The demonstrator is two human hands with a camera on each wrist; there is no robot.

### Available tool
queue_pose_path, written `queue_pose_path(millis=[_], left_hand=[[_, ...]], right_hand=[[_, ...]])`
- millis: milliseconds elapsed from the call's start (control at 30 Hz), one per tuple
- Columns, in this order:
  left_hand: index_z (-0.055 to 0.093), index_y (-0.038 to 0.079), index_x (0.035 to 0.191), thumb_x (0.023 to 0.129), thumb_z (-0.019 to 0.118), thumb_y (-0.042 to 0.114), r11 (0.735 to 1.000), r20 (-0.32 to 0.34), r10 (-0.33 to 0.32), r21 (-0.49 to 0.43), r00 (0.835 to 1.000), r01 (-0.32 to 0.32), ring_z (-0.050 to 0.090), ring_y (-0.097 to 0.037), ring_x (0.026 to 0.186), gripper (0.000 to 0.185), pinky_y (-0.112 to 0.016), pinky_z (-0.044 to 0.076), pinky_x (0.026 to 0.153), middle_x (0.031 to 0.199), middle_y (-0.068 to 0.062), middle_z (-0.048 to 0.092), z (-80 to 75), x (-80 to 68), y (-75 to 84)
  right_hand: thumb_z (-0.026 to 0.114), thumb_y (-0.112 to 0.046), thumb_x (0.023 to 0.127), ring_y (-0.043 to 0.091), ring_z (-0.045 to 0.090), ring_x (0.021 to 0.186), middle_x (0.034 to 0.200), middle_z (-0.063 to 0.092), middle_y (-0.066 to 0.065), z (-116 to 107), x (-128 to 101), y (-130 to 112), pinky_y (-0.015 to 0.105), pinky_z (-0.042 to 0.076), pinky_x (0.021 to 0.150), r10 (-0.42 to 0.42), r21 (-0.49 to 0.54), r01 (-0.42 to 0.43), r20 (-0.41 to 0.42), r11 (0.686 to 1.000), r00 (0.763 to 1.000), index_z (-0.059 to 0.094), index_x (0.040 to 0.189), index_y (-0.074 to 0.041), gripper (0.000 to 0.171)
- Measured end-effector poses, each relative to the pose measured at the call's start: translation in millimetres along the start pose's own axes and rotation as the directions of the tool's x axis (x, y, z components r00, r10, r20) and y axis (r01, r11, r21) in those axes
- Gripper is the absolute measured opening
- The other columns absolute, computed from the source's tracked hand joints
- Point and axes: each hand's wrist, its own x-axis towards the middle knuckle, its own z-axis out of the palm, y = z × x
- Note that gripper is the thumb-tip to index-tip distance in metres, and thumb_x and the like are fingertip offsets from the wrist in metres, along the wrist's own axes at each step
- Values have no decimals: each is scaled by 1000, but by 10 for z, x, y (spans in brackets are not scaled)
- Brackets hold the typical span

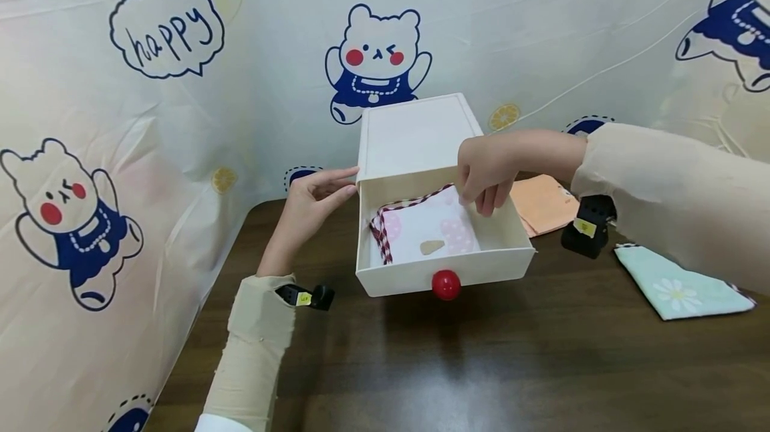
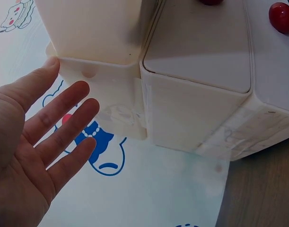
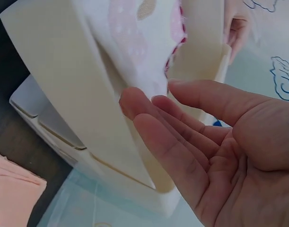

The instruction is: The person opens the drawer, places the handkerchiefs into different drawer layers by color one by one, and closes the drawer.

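We note one cream plastic drawer [image 1: 443, 265] pulled out of its white cabinet [image 1: 415, 134] on the dark wooden table [image 1: 481, 365]. Its long axis runs front to back and its single red round knob [image 1: 446, 284] points toward us. Inside lies one folded white cloth with pink dots and a red-striped edge [image 1: 424, 228].

The left hand [image 1: 313, 198] has its fingers spread and straight beside the cabinet's left edge. The right hand [image 1: 484, 174] hangs over the drawer's right rim, fingers relaxed and gripping nothing.

To the right lie one peach cloth [image 1: 541, 201] and one mint floral cloth [image 1: 680, 285]. The backdrop reads "happy" [image 1: 165, 34].
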Motion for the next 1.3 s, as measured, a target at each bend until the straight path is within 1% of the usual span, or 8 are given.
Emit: queue_pose_path(millis=[133, 333, 567, 833, 1067, 1300], left_hand=[[60, -1, 119, 87, 62, 5, 1000, 0, -6, 1, 1000, 6, 61, -27, 96, 32, -39, 49, 83, 112, -17, 62, 1, -1, 5], [59, -1, 119, 87, 62, 5, 1000, -4, -12, 3, 1000, 12, 61, -27, 96, 33, -39, 48, 84, 112, -17, 62, 4, -3, 3], [59, -1, 119, 87, 62, 5, 1000, -6, -8, 0, 1000, 8, 61, -26, 96, 32, -38, 48, 83, 111, -17, 62, 6, -10, -5], [59, -1, 119, 87, 62, 5, 1000, -8, 0, 0, 1000, 0, 62, -25, 95, 33, -37, 49, 83, 111, -17, 62, 9, -6, -11], [60, -1, 119, 87, 62, 5, 1000, -9, 7, -5, 1000, -8, 62, -25, 95, 33, -37, 49, 82, 109, -17, 63, 16, 5, -25], [60, -1, 119, 87, 62, 5, 1000, -11, 20, -15, 1000, -20, 62, -25, 95, 32, -34, 49, 82, 109, -17, 63, 18, 6, -55]], right_hand=[[60, -12, 89, 16, 66, 65, 73, 68, 9, -27, -50, 2, 28, 53, 61, -18, 39, 18, -8, 999, 1000, 64, 92, 3, 16], [60, -14, 89, 19, 66, 68, 76, 67, 9, -61, -107, 10, 30, 54, 62, -42, 84, 45, -34, 995, 999, 62, 93, 2, 17], [62, -17, 88, 22, 67, 73, 79, 67, 9, -119, -202, 61, 31, 54, 64, -64, 114, 71, -65, 991, 996, 59, 93, 1, 19], [62, -20, 89, 25, 67, 76, 83, 68, 13, -202, -296, 183, 35, 54, 67, -98, 160, 111, -85, 981, 991, 58, 102, 4, 27], [60, -23, 90, 23, 67, 78, 88, 68, 14, -262, -356, 313, 36, 53, 70, -106, 185, 124, -104, 975, 989, 57, 105, 4, 31], [60, -24, 90, 23, 66, 80, 89, 68, 12, -252, -414, 449, 36, 53, 71, -82, 225, 106, -111, 969, 990, 58, 105, 2, 30]])
